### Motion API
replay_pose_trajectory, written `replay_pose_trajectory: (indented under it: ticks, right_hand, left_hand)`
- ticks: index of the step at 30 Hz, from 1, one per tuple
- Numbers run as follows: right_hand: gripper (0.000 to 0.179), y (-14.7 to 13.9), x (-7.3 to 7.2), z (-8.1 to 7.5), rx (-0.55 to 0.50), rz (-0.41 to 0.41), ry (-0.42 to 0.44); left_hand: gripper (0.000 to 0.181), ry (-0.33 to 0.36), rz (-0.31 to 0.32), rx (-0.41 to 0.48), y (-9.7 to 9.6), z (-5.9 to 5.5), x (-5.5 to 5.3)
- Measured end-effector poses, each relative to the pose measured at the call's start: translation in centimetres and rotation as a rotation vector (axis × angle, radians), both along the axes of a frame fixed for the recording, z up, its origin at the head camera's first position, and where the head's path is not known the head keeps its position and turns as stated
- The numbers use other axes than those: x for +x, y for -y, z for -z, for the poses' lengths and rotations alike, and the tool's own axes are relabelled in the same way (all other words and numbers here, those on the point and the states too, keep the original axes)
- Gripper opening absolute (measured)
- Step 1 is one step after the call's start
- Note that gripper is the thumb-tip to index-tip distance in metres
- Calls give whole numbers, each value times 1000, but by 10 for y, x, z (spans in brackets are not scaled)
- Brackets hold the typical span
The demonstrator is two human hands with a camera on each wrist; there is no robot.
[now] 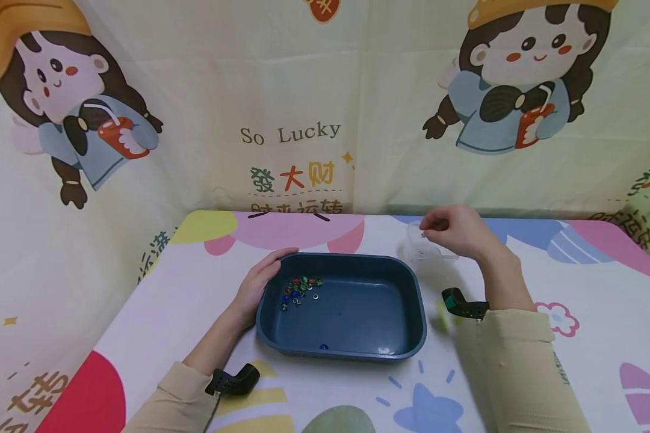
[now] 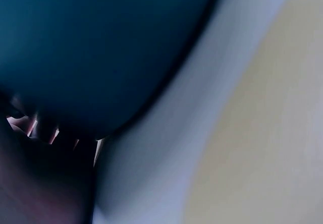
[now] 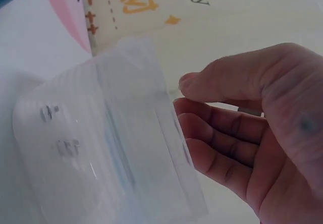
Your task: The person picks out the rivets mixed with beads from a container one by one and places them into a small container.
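Observation:
A dark blue rectangular basin point(image 1: 346, 328) stands on the table. My left hand point(image 1: 257, 282) holds its left side, fingers lying round the far left corner at the rim; the left wrist view point(image 2: 86, 47) is mostly filled by the basin's dark wall. Colourful marbles and small shiny metal pieces point(image 1: 301, 290) lie in the basin's left part. Beyond its far right corner is a clear plastic container point(image 1: 419, 251). My right hand point(image 1: 457, 231) is over it, bent fingertips right at its rim, thumb and index slightly apart. Small dark pieces point(image 3: 68, 148) show through its wall.
One blue marble point(image 1: 324, 347) lies apart by the basin's near wall. A printed cloth point(image 1: 303, 78) hangs behind the table. A patterned cover point(image 1: 184, 288) lies over the tabletop. Each wrist carries a black camera band point(image 1: 235, 380).

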State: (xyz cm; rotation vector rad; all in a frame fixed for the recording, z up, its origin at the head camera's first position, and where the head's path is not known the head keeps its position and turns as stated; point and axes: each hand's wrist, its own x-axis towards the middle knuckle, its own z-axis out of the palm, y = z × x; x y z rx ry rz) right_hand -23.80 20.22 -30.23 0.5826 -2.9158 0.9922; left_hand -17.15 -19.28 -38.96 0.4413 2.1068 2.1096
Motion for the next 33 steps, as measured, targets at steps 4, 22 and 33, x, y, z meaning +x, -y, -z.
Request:
replay_pose_trajectory:
  ticks: [4, 22, 33]
  right_hand:
    - [14, -2, 2, -1, 8, 5, -12]
    - [12, 26, 16, -19, -156, -63, -186]
    - [10, 43, 14, -16, -200, -125, -219]
  left_hand:
    - [47, 6, 2, 3, 0, 1, 0]
    - [47, 2, -8, -9, -2, 0, 0]
    - [48, -11, -5, -6, 0, 0, 0]
